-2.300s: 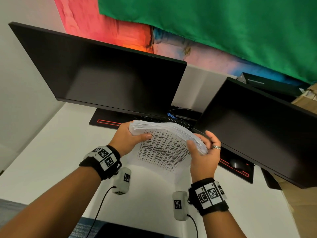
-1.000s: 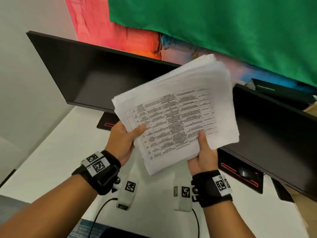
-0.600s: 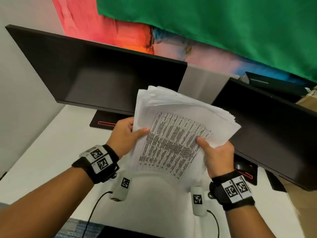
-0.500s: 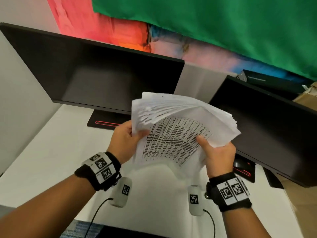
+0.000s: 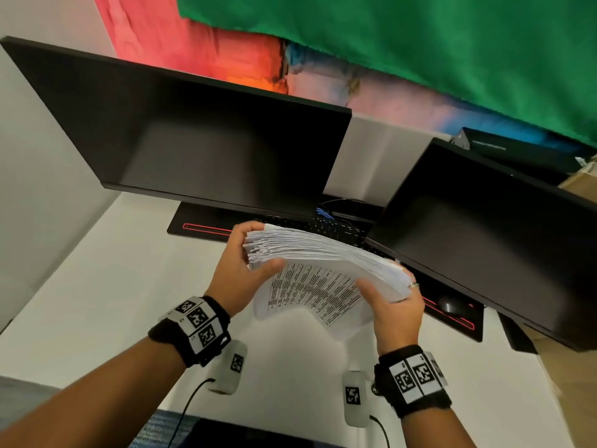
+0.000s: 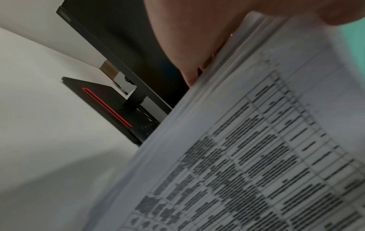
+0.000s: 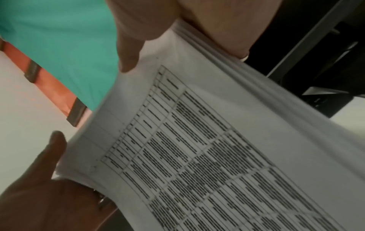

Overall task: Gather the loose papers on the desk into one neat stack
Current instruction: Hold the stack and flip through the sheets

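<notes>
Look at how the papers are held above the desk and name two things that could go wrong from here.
1. The paper stack is uneven, its sheet edges stepped where the left hand grips it; loose sheets could slide out.
2. The right hand holds the stack's far end close to the right monitor, above the keyboard; a tap to square the edges might hit either.

Two dark monitors (image 5: pixel 206 150), keyboard (image 5: pixel 326 229)

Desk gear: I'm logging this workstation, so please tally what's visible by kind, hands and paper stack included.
Monitors: 2, left and right
Keyboard: 1
Mouse: 1
Desk mat: 1
Paper stack: 1
Hands: 2, left hand and right hand, both holding the stack
Total: 8
</notes>
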Motion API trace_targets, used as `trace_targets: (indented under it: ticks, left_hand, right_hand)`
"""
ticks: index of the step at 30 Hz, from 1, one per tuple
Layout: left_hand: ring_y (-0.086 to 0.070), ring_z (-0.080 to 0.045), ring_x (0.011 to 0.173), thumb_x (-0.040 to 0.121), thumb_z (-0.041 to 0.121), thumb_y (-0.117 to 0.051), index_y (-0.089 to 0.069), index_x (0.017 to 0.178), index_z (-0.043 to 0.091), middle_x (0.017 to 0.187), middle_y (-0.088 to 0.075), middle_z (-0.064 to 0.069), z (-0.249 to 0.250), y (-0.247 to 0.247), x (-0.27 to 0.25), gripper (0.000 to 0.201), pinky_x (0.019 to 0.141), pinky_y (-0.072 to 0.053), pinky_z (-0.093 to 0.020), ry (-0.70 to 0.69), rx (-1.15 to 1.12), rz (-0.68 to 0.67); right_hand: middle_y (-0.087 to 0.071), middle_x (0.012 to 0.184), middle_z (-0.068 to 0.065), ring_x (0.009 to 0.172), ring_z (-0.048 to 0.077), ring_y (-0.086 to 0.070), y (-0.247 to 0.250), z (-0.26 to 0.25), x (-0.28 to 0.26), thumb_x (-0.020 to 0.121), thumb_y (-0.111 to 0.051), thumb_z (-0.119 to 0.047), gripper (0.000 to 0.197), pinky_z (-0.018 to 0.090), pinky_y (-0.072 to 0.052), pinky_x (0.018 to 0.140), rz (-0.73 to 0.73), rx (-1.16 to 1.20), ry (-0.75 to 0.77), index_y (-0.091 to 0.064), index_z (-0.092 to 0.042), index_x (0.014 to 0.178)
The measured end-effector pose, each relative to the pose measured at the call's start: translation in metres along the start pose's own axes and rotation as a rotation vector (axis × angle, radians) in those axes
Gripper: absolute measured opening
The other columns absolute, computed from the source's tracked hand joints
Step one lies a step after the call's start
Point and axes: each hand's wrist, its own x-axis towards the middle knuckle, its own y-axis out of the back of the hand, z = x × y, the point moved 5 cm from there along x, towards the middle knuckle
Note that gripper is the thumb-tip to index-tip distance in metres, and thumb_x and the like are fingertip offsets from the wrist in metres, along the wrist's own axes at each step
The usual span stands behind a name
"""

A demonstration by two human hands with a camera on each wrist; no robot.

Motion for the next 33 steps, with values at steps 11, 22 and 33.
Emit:
trace_targets:
  ticks: [11, 22, 33]
  left_hand:
    - [-0.063, 0.007, 0.083, 0.094, 0.008, -0.063, -0.052, 0.117, 0.017, 0.097, -0.059, 0.012, 0.020, -0.003, 0.004, 0.027, 0.064, -0.051, -0.011, -0.088, 0.008, 0.176]
    - [-0.062, 0.008, 0.081, 0.097, 0.014, -0.058, -0.064, 0.115, 0.014, 0.096, -0.064, 0.011, 0.021, -0.002, 0.013, 0.019, 0.065, -0.049, -0.010, -0.034, 0.002, 0.228]
    - [-0.068, -0.016, 0.088, 0.086, 0.027, -0.072, -0.076, 0.085, 0.023, 0.090, -0.074, 0.001, 0.020, 0.002, 0.031, 0.006, 0.080, -0.055, -0.035, 0.159, -0.115, 0.165]
  right_hand:
    - [-0.066, 0.093, -0.003, 0.077, 0.001, -0.068, -0.005, -0.027, -0.008, 0.089, -0.068, -0.007, 0.019, 0.022, -0.058, 0.063, 0.094, 0.054, 0.133, -0.065, -0.023, 0.099]
    - [-0.065, 0.095, 0.000, 0.086, 0.003, -0.063, -0.007, -0.030, -0.012, 0.092, -0.065, -0.014, 0.011, 0.016, -0.052, 0.066, 0.203, 0.040, 0.132, -0.067, -0.024, 0.092]
    - [-0.065, 0.088, -0.001, 0.073, -0.008, -0.059, -0.008, -0.038, -0.014, 0.091, -0.065, -0.015, 0.008, 0.008, -0.048, 0.063, 0.252, -0.013, 0.178, -0.069, -0.021, 0.088]
